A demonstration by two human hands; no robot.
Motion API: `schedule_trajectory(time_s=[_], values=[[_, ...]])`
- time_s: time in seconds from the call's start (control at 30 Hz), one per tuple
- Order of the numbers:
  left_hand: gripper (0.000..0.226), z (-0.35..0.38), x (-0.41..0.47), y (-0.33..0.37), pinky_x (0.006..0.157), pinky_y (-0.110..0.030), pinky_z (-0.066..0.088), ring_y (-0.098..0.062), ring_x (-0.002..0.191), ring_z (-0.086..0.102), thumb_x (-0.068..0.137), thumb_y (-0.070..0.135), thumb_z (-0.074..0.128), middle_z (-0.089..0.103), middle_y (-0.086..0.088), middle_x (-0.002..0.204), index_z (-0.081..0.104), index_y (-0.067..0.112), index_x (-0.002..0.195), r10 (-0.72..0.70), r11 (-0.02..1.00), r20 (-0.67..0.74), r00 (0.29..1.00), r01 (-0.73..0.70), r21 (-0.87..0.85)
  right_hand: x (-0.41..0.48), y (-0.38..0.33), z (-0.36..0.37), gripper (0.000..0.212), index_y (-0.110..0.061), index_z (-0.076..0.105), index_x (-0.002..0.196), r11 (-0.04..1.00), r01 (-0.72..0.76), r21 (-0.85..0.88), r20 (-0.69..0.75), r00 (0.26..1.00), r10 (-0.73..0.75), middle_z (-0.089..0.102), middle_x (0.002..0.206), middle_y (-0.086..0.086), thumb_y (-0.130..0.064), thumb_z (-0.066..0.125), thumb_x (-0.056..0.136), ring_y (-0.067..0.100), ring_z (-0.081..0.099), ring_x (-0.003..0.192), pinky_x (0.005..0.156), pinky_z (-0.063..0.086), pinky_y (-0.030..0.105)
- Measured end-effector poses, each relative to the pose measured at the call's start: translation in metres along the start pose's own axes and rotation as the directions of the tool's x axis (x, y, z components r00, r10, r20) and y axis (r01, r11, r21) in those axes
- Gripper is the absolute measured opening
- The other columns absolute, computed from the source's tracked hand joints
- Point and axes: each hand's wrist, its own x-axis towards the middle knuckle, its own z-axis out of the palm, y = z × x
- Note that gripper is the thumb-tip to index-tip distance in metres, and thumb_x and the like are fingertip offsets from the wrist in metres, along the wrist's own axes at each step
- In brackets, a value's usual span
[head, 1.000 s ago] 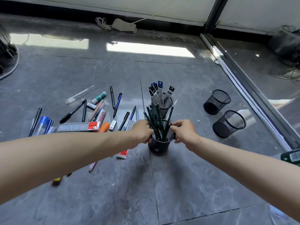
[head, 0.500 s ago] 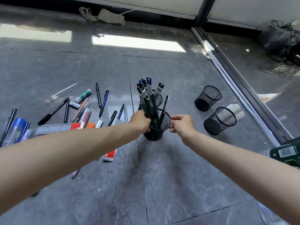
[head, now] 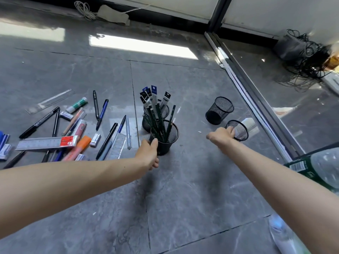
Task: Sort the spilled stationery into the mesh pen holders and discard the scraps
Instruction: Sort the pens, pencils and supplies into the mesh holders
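Observation:
A black mesh holder full of dark green pencils stands mid-floor. My left hand rests against its left side, thumb on the wall. Behind it a second holder carries packaged refills. My right hand has reached right and grips the rim of an empty mesh holder. Another empty holder stands just beyond. Spilled stationery lies to the left: pens, a marker, an orange highlighter, rulers, erasers and a glue stick.
A metal door track runs diagonally on the right. A plastic bottle with a green label lies at the right edge. Tangled cables sit in the far right corner. White scraps lie by the nearest empty holder.
My right hand left the pencil holder and moved right onto the nearest empty mesh holder. My left hand stayed at the pencil holder's side. The camera swung slightly right.

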Motion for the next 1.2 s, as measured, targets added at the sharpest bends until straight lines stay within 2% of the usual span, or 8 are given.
schedule_trajectory(time_s=[0.2, 0.33, 0.43, 0.53, 0.73, 0.9, 1.07, 1.2], values=[[0.046, 0.001, 0.005, -0.001, 0.052, -0.026, 0.039, -0.021, 0.054, 0.053, 0.101, 0.043, 0.024, 0.057, -0.013, 0.071, 0.038, 0.004, 0.122, 0.007, 0.999, 0.047, 0.999, -0.010, 0.052, 0.010, 0.018, -0.006, 0.058, -0.005, 0.038, 0.138, 0.998, -0.036, -0.045, 0.073, 0.997, 0.039, 0.006, 0.153, 0.020, -0.030, 0.057, 0.090, 0.034, 0.004, 0.144, 0.113, 0.016, 0.045], [0.051, -0.004, 0.004, 0.004, 0.052, -0.026, 0.041, -0.021, 0.058, 0.054, 0.101, 0.044, 0.022, 0.059, -0.013, 0.074, 0.036, 0.005, 0.130, 0.009, 0.999, 0.084, 0.996, -0.013, 0.053, 0.020, 0.026, -0.008, 0.045, 0.001, 0.050, 0.125, 0.996, -0.001, -0.091, 0.043, 0.999, 0.004, 0.030, 0.144, 0.022, -0.022, 0.058, 0.087, 0.036, 0.035, 0.130, 0.105, 0.033, 0.036], [0.055, -0.011, 0.000, 0.004, 0.054, -0.026, 0.043, -0.021, 0.061, 0.056, 0.101, 0.046, 0.020, 0.061, -0.013, 0.077, 0.034, 0.005, 0.135, 0.016, 0.998, 0.140, 0.990, -0.025, 0.062, 0.020, 0.033, -0.012, 0.012, 0.000, 0.059, 0.086, 0.986, 0.111, -0.122, 0.038, 0.994, -0.107, 0.058, 0.093, 0.018, -0.012, 0.057, 0.084, 0.028, 0.055, 0.091, 0.074, 0.043, 0.030], [0.056, -0.020, -0.003, 0.003, 0.057, -0.027, 0.043, -0.022, 0.064, 0.057, 0.101, 0.047, 0.020, 0.061, -0.013, 0.078, 0.035, 0.005, 0.134, 0.015, 0.995, 0.174, 0.985, -0.031, 0.091, -0.001, 0.030, -0.012, 0.017, -0.001, 0.058, 0.064, 0.975, 0.153, -0.163, 0.023, 0.988, -0.152, 0.056, 0.062, 0.014, -0.003, 0.052, 0.080, 0.030, 0.056, 0.056, 0.046, 0.045, 0.026], [0.057, -0.043, -0.015, -0.001, 0.054, -0.024, 0.042, -0.018, 0.063, 0.061, 0.101, 0.047, 0.024, 0.062, -0.010, 0.077, 0.031, 0.007, 0.140, -0.010, 0.977, 0.227, 0.974, -0.038, 0.208, -0.075, -0.008, 0.021, 0.031, 0.009, 0.066, 0.098, 0.922, 0.324, -0.213, 0.171, 0.941, -0.292, 0.066, 0.099, 0.024, 0.000, 0.044, 0.078, 0.037, 0.067, 0.054, 0.044, 0.055, 0.038], [0.056, -0.069, -0.039, -0.006, 0.058, -0.026, 0.045, -0.020, 0.071, 0.063, 0.101, 0.044, 0.025, 0.064, -0.012, 0.084, 0.030, 0.004, 0.141, -0.026, 0.951, 0.223, 0.974, -0.045, 0.306, -0.134, -0.047, 0.059, 0.026, -0.001, 0.068, 0.098, 0.803, 0.581, -0.133, 0.356, 0.784, -0.508, 0.070, 0.094, 0.016, -0.009, 0.048, 0.084, 0.012, 0.055, 0.035, 0.046, 0.054, 0.029], [0.035, -0.097, -0.056, -0.022, 0.056, -0.024, 0.042, -0.019, 0.066, 0.059, 0.101, 0.032, 0.031, 0.061, -0.009, 0.078, 0.047, 0.007, 0.120, -0.036, 0.917, 0.248, 0.968, -0.067, 0.394, -0.180, -0.078, 0.089, 0.033, -0.013, 0.061, 0.120, 0.558, 0.825, -0.092, 0.492, 0.525, -0.695, 0.066, 0.109, 0.008, -0.018, 0.056, 0.088, 0.023, 0.059, 0.103, 0.084, 0.044, 0.028], [0.024, -0.132, -0.058, -0.047, 0.054, -0.023, 0.043, -0.017, 0.061, 0.059, 0.098, 0.027, 0.041, 0.060, -0.008, 0.073, 0.055, 0.008, 0.099, -0.070, 0.897, 0.200, 0.977, -0.026, 0.441, -0.200, -0.089, 0.101, 0.027, -0.019, 0.050, 0.114, 0.526, 0.844, 0.103, 0.341, 0.467, -0.816, 0.065, 0.094, 0.005, -0.015, 0.048, 0.088, 0.024, 0.056, 0.088, 0.078, 0.046, 0.034]])
